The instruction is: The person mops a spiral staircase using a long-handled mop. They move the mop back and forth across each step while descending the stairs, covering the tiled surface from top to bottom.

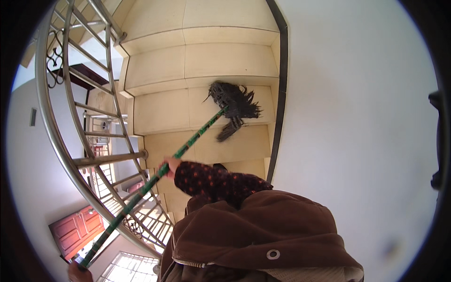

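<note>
A mop with a dark grey string head (236, 100) lies on a beige stair tread, some strands hanging over the edge towards the step below. Its green patterned handle (141, 192) slants down to the lower left. Partway along that handle my right hand (171, 167) is closed around it, the arm in a dark sleeve with red spots. At the handle's far end, near the picture's bottom left, my left hand (79, 272) grips it; part of this hand is cut off by the rim.
Beige steps (158, 67) rise ahead. A curved metal railing (53, 123) borders them on the left, with a lower floor and a red wooden door (79, 229) visible beyond. A white wall (345, 116) with a dark skirting strip (282, 98) stands at the right.
</note>
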Demonstrator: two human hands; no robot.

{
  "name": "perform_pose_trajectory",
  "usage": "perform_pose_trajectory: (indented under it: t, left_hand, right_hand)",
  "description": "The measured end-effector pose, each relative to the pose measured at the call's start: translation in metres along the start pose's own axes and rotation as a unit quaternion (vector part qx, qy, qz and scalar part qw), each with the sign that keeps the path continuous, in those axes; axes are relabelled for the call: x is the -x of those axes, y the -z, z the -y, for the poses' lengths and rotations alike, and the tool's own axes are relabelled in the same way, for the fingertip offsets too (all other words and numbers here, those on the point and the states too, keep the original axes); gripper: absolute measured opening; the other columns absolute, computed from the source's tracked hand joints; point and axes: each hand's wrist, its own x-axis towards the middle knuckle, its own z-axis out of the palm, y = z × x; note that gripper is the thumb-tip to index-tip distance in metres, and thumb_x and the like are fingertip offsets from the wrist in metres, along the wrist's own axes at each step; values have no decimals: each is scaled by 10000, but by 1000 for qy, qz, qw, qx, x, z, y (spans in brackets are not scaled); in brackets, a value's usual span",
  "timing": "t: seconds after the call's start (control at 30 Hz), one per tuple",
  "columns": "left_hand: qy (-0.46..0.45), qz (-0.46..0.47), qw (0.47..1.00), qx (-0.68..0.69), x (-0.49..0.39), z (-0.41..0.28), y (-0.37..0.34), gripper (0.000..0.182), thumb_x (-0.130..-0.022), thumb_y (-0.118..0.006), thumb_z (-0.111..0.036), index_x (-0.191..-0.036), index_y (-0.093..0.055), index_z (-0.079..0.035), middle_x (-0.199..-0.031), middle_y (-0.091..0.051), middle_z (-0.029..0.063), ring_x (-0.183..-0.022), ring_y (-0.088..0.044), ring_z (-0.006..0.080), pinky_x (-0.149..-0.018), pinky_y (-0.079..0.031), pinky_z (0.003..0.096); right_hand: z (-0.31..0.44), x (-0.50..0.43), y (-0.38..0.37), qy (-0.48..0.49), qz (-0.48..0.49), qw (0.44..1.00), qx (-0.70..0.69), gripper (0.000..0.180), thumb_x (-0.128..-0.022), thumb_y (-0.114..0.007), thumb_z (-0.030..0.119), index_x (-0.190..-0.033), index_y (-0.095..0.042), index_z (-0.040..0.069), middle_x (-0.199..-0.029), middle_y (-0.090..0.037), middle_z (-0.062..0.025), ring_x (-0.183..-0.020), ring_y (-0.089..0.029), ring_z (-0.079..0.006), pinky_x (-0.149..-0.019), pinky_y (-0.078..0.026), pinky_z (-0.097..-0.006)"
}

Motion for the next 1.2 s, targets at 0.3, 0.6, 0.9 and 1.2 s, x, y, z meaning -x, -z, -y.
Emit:
perform_pose_trajectory:
  t: [0.3, 0.6, 0.9, 1.2]
  left_hand:
    - [60, 409, 859, 302, 159, -115, -152, 303, -629, -669, -312, -659, -596, -20, -526, -539, 141, -495, -551, 315, -481, -391, 422]
    - [16, 371, 875, 309, 124, -352, -146, 339, -669, -674, -461, -656, -643, -124, -627, -612, 126, -625, -610, 328, -567, -477, 435]
    - [122, 384, 899, 174, 157, -228, -62, 65, -608, -599, -158, -587, -557, -112, -581, -560, 113, -608, -570, 348, -534, -437, 457]
    - [43, 342, 936, 73, 87, -163, -79, 61, -593, -592, -81, -592, -531, -85, -623, -560, 105, -631, -549, 330, -553, -411, 435]
  right_hand:
    - [57, 77, 11, 251, -5, 955, 157, 179, -725, -568, -47, -748, -425, 58, -609, -491, -85, -520, -565, -246, -460, -479, -367]
    - [246, 29, 131, 251, -192, 907, 278, 156, -801, -513, 167, -713, -424, 75, -583, -467, -64, -546, -497, -218, -530, -454, -384]
    - [123, 118, 138, 7, -30, 986, 165, 140, -853, -467, 133, -759, -473, 30, -775, -545, -103, -819, -567, -278, -807, -475, -463]
    - [49, 114, 195, -109, -131, 984, 54, 112, -836, -472, 108, -826, -515, 5, -879, -565, -93, -980, -548, -260, -929, -432, -484]
